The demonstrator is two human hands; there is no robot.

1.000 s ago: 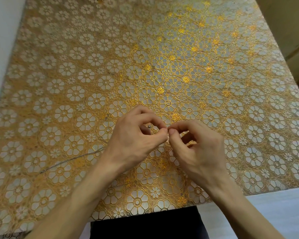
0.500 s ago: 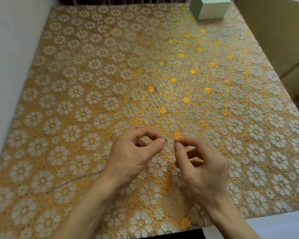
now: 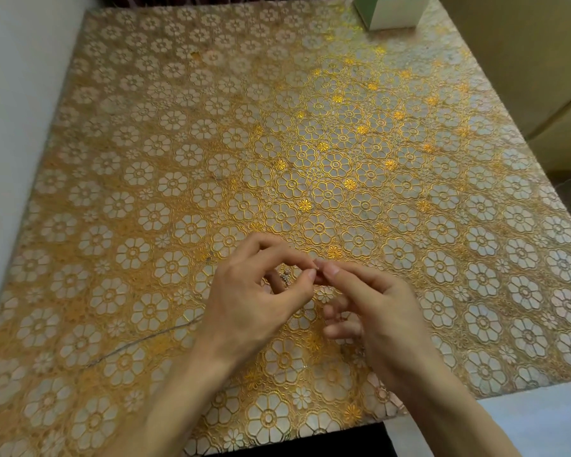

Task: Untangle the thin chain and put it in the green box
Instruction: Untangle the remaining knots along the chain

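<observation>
Gold floral tablecloth (image 3: 178, 159) below, green box (image 3: 393, 13) at the far right edge, well apart from the work. Near middle: left hand (image 3: 254, 301) and right hand (image 3: 376, 311) each pinching the thin chain (image 3: 285, 276), fingertips almost touching, tangled bit glinting under the left forefinger. Best to tease loops apart slowly, keeping slack, never tugging tight
</observation>
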